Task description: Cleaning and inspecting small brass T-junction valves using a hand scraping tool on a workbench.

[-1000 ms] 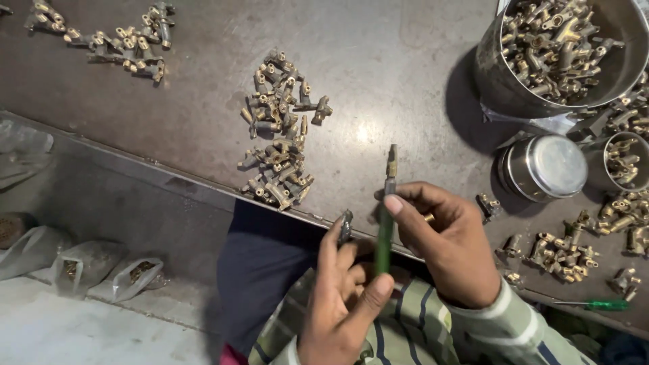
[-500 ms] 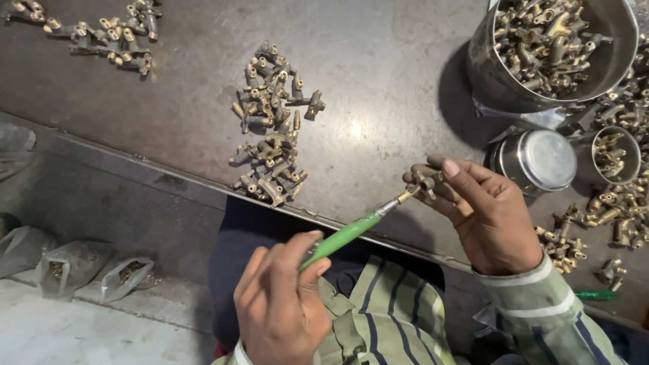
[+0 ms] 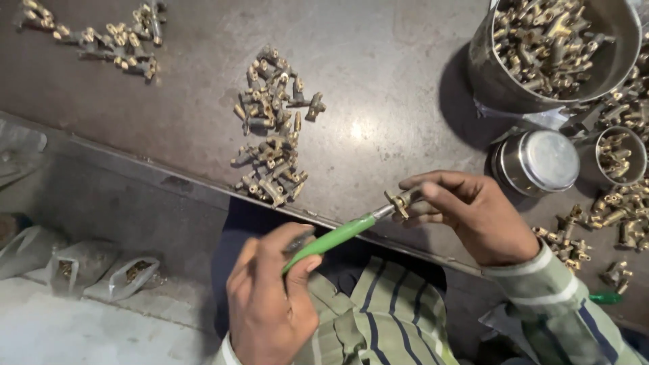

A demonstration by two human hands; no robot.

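1. Screwdriver (image 3: 334, 238), green-handled, is lying slantwise between your hands over the table's near edge; your left hand (image 3: 270, 297) is curling its fingers round the handle's lower end, thumb pressing on top.

2. Its metal tip is meeting a small brass fitting (image 3: 399, 203), which your right hand (image 3: 466, 216) is pinching between thumb and fingertips, just off the table (image 3: 378, 81).

3. You are holding the fitting in the air with nothing bracing it, so the tip may be slipping out of its seat; I judge that a hard push could send it into your right fingers.

4. You are working past the edge, so a loosened pinch would likely be dropping the fitting into your lap or onto the floor, where a part this small is hard to find.

5. Going left to right, the dark, scuffed metal table is carrying a scatter of brass parts far left (image 3: 101, 37), a pile (image 3: 274, 135) in the middle, then a big steel pot (image 3: 561, 54) full of parts, a lidded tin (image 3: 537, 162) and a small cup (image 3: 618, 155), with loose parts around them.

6. Below the edge at left, clear bags (image 3: 81, 267) are lying on a pale floor; the lighting is glaring off the tabletop.
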